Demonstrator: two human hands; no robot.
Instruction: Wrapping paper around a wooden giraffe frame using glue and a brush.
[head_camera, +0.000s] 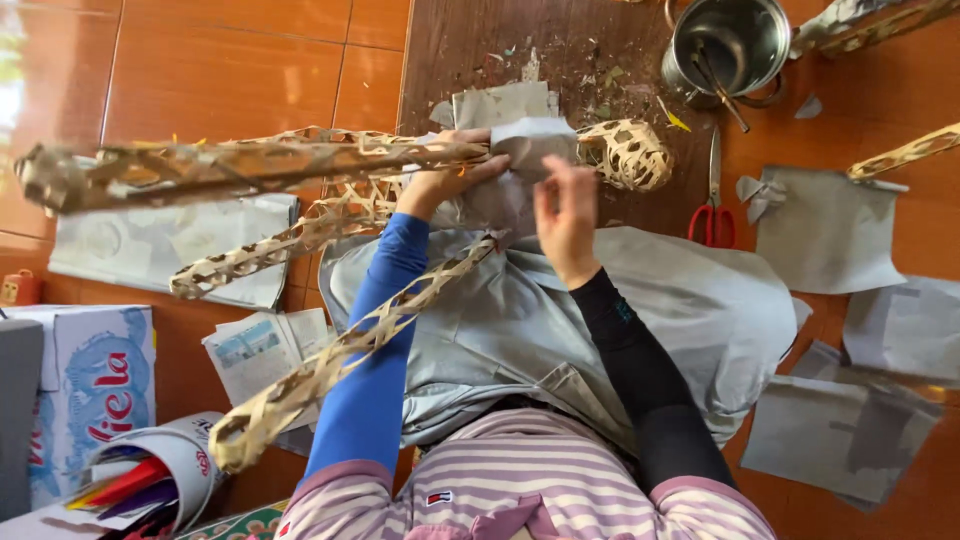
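Seen from the head camera, the person sits over a tiled orange floor with a large grey sheet (690, 310) spread across the lap. The left hand (450, 178), in a blue sleeve, grasps a woven bamboo frame (300, 160) at the point where several lattice limbs meet, fingers wrapped over the strips and over a piece of grey paper (535, 140) laid on the frame. The right hand (568, 222), in a black sleeve, is open, fingers spread and pressing flat against the same paper, gripping nothing. The frame reaches left in one long limb, two more limbs slant down toward the lower left, and a rounded woven end (632, 152) juts right of the paper. Beyond the hands, red-handled scissors (712, 200) lie on the floor beside a metal pot (730, 45) with a stick in it. Cut grey paper pieces (830, 235) lie scattered at right. At lower left stand a cardboard box (95, 385) and a cup of coloured pencils (160, 475), near an open booklet (265, 345).
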